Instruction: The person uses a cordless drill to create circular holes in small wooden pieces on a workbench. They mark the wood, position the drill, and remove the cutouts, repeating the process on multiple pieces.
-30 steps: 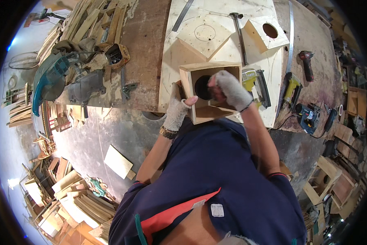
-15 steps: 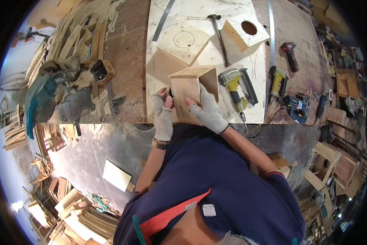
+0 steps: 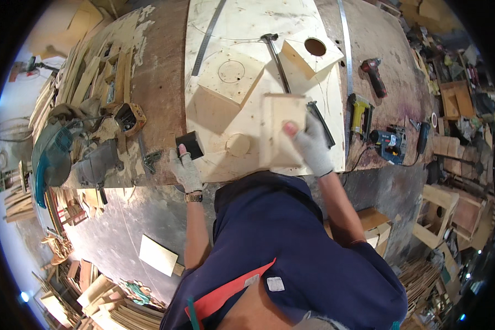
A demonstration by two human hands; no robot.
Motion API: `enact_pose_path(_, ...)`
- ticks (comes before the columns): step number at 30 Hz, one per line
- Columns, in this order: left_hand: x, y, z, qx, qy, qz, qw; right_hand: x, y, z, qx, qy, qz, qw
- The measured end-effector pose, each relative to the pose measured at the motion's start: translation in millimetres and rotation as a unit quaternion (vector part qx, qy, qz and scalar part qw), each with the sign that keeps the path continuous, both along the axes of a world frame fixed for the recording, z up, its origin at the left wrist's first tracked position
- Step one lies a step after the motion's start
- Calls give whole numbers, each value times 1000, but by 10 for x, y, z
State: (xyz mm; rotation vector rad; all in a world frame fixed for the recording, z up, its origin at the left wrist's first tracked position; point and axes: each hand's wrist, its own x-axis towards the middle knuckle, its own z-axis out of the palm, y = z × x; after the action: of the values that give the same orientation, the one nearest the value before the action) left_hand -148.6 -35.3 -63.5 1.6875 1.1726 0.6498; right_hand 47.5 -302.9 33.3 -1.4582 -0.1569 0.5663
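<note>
Near the front edge of the worktop (image 3: 165, 82), two hands in pale knitted gloves work well apart. The left hand (image 3: 186, 171), with a wristwatch (image 3: 193, 196) below it, grasps a short black cylinder (image 3: 190, 146), its bare thumb laid across the dark surface, just beyond the left edge of a plywood sheet (image 3: 247, 16). The right hand (image 3: 315, 149) grips a pale wooden box (image 3: 280, 135) by its right side, thumb pressed on the face turned up; the box is blurred, and whether it touches the sheet cannot be told.

Between the hands, a small round wooden disc (image 3: 238, 144) sits on the plywood. Farther back on the sheet stand a box with a pencilled circle (image 3: 231, 72) and a box with a round hole (image 3: 308, 58), and the claw hammer (image 3: 279, 66) lies between them. A steel ruler (image 3: 209, 36) lies at the upper left. A nail gun (image 3: 322, 126) is partly hidden behind the right hand. Right of the sheet are a yellow nail gun (image 3: 358, 114), a red-and-black cordless driver (image 3: 374, 78) and a blue jigsaw (image 3: 389, 144).
</note>
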Motion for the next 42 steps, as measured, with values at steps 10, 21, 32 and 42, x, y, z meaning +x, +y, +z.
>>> enact_pose_path(10, 173, -113, 81, 401, 166, -213, 875, 2681, 16, -29, -533, -473, 79, 697)
enact_pose_path(21, -474, -402, 164, 293, 244, -78, 921, 1472, 1279, -445, -374, -476, 121, 787)
enact_pose_path(32, -765, -199, 178, 244, 257, -10, 935, 1180, 1118, -986, -455, -371, 181, 789)
enact_pose_path(42, 630, 821, 253, 377, 173, -131, 900, -31, 475, -752, -452, -300, 247, 803)
